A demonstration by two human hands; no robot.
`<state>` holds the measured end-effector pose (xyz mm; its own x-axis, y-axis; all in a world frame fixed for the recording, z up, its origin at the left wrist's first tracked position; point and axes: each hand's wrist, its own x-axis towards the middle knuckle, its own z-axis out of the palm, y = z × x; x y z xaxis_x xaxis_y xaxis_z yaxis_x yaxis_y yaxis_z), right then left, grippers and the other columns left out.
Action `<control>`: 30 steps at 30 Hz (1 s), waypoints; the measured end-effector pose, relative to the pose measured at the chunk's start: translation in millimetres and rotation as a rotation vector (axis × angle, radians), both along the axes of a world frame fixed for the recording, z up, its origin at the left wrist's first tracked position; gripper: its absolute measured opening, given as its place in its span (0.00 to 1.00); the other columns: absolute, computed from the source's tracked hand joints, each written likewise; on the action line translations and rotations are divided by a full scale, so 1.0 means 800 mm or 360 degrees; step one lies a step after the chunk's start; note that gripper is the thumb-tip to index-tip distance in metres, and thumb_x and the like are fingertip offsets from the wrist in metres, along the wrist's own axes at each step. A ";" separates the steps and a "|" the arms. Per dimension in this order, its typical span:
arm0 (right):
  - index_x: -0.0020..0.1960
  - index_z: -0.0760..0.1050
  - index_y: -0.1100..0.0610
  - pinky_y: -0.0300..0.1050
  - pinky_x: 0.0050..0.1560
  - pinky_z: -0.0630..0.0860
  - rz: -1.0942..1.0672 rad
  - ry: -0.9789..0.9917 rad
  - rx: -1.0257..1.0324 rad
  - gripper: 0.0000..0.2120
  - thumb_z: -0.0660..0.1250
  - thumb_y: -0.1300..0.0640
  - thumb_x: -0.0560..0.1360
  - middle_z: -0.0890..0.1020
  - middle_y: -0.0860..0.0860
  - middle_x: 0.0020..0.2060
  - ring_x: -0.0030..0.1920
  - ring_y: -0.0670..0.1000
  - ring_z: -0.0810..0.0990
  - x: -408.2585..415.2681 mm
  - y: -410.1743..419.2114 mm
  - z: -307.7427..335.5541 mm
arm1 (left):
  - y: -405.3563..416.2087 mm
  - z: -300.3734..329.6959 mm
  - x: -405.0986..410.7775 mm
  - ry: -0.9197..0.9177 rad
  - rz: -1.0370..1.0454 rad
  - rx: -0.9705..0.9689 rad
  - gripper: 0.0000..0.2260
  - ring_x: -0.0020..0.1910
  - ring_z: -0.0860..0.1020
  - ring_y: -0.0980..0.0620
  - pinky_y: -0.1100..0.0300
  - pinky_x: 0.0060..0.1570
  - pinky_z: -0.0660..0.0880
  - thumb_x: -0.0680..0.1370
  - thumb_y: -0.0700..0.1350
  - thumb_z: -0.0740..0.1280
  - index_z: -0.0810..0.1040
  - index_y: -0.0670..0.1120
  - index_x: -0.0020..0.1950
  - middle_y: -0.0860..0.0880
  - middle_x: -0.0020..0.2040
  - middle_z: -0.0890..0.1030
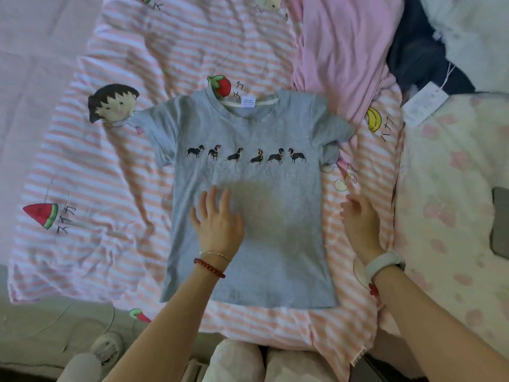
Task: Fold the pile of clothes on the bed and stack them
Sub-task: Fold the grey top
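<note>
Fingers (212,199) of the left hand (217,224) lie spread and flat on the lower front of the grey T-shirt (248,175), pressing rather than gripping. The right hand (360,224) hovers just beside the shirt's right edge over the striped bedcover (91,166), its fingers loosely open and holding nothing. The shirt lies face up and smoothed out in the middle of the bed, collar away from the person, both short sleeves spread, a row of small dog prints across the chest. It looks like thin, light jersey: soft, limp, with no stiffness to hold a crease, and likely to slide or bunch on the wrinkled cover. A sensible hold would be a pinch at the shoulder seam and at the hem on one side. More clothes wait near the top right, a pink garment (338,51) and a dark one (413,56).
</note>
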<state>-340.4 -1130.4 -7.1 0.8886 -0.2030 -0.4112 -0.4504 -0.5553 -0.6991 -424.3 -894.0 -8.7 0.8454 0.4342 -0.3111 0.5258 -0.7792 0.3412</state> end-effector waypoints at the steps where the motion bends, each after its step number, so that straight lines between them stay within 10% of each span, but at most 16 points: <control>1: 0.57 0.74 0.61 0.53 0.51 0.76 -0.0087 0.0018 0.0091 0.10 0.59 0.59 0.78 0.79 0.56 0.50 0.49 0.57 0.78 0.025 0.002 -0.004 | -0.009 -0.002 0.021 0.0006 -0.0099 -0.0003 0.25 0.75 0.52 0.44 0.43 0.71 0.47 0.78 0.48 0.61 0.61 0.48 0.74 0.44 0.75 0.57; 8: 0.58 0.75 0.65 0.49 0.52 0.73 -0.0173 -0.0162 0.0013 0.14 0.58 0.61 0.76 0.78 0.61 0.54 0.51 0.56 0.75 0.179 0.024 -0.026 | -0.037 -0.035 0.119 0.0048 -0.0643 0.0162 0.30 0.76 0.43 0.45 0.39 0.70 0.41 0.77 0.61 0.55 0.49 0.55 0.76 0.49 0.77 0.47; 16: 0.47 0.73 0.58 0.49 0.55 0.67 0.0958 0.0033 -0.0713 0.04 0.62 0.58 0.73 0.73 0.62 0.51 0.55 0.60 0.69 0.286 0.022 -0.043 | -0.030 -0.070 0.129 0.0403 -0.0642 0.0112 0.36 0.74 0.34 0.44 0.39 0.69 0.37 0.74 0.68 0.52 0.40 0.58 0.75 0.51 0.76 0.37; 21: 0.39 0.73 0.67 0.42 0.38 0.64 0.0774 0.0008 -0.0096 0.06 0.63 0.65 0.73 0.72 0.55 0.34 0.38 0.49 0.69 0.288 0.014 -0.034 | -0.033 -0.071 0.133 0.0408 -0.0623 0.0133 0.36 0.74 0.35 0.44 0.37 0.70 0.40 0.73 0.68 0.54 0.43 0.58 0.75 0.51 0.77 0.39; 25: 0.32 0.72 0.53 0.31 0.27 0.67 0.0350 0.0038 0.0631 0.13 0.66 0.63 0.74 0.71 0.41 0.23 0.25 0.38 0.69 0.296 0.001 -0.004 | -0.036 -0.074 0.135 0.0367 -0.0584 0.0133 0.36 0.74 0.37 0.45 0.37 0.70 0.42 0.73 0.68 0.55 0.45 0.59 0.75 0.51 0.77 0.41; 30: 0.43 0.77 0.58 0.47 0.40 0.77 0.0090 0.0412 0.0527 0.08 0.66 0.53 0.76 0.79 0.54 0.35 0.36 0.52 0.78 0.293 0.007 -0.013 | -0.036 -0.076 0.136 0.0350 -0.0577 0.0157 0.36 0.75 0.38 0.45 0.37 0.70 0.42 0.72 0.69 0.55 0.46 0.59 0.75 0.50 0.77 0.43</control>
<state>-105.7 -1125.2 -17.7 0.7533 0.0234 -0.6572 -0.6100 -0.3486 -0.7116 -315.7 -923.0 -69.8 0.8668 0.1583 -0.4728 0.2641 -0.9501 0.1661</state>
